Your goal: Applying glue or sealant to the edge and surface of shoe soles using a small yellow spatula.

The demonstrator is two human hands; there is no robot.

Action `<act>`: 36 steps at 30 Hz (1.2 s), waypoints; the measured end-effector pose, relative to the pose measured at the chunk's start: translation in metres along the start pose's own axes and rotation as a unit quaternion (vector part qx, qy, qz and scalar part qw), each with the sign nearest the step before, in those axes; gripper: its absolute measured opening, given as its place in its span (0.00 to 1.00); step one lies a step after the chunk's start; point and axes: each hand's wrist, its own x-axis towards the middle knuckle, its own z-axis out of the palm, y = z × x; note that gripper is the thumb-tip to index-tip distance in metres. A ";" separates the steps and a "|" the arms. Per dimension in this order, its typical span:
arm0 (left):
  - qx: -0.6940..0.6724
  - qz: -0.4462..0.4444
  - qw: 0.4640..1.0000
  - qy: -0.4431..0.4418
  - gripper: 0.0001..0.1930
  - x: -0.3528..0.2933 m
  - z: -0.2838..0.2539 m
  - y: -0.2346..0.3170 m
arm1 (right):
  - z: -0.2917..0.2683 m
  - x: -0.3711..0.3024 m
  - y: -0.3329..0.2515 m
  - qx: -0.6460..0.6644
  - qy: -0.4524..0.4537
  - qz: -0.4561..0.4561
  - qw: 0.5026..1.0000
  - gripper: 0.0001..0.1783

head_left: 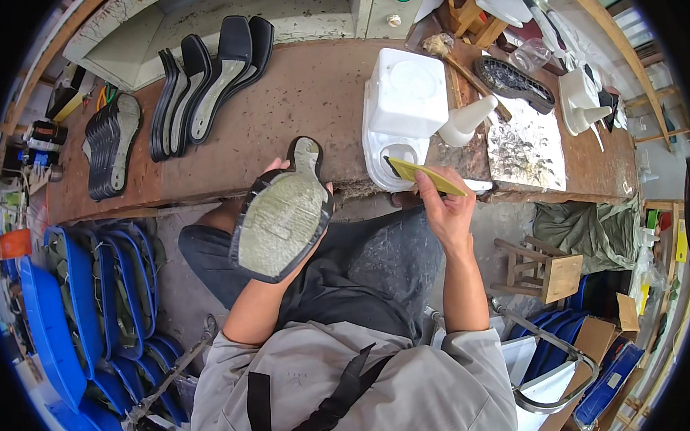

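My left hand (316, 251) holds a shoe sole (280, 218) from beneath, above my lap. Its broad grey-green face is turned up inside a black rim, with the narrow end pointing away from me. Between the thumb and fingers of my right hand (447, 212) is a flat yellow tool (427, 176) with a dark tip; I cannot tell its exact kind. That tip is over the round opening of a white plastic dispenser base (377, 150). On the base stands a boxy white container (409, 92). Whether the tip touches the dispenser is unclear.
Stacked black-edged soles (215, 87) and another bunch (115, 147) lie on the brown workbench (310, 87). Right of the dispenser are a white cone-shaped nozzle (467, 121), a dark treaded sole (515, 84) and stained paper (525, 148). Blue bins (52, 324) and a wooden stool (541, 273) flank me.
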 end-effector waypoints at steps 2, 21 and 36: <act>-0.021 -0.074 0.997 0.019 0.29 -0.004 0.008 -0.007 | 0.004 0.000 0.003 0.003 -0.007 0.006 1.000 0.05; -0.157 0.087 0.960 0.213 0.33 0.013 0.027 0.010 | -0.001 -0.015 -0.133 0.227 -0.059 -0.077 0.969 0.04; -0.150 0.085 0.973 0.155 0.33 0.003 -0.012 0.030 | -0.007 -0.041 -0.165 0.239 -0.106 -0.271 0.926 0.10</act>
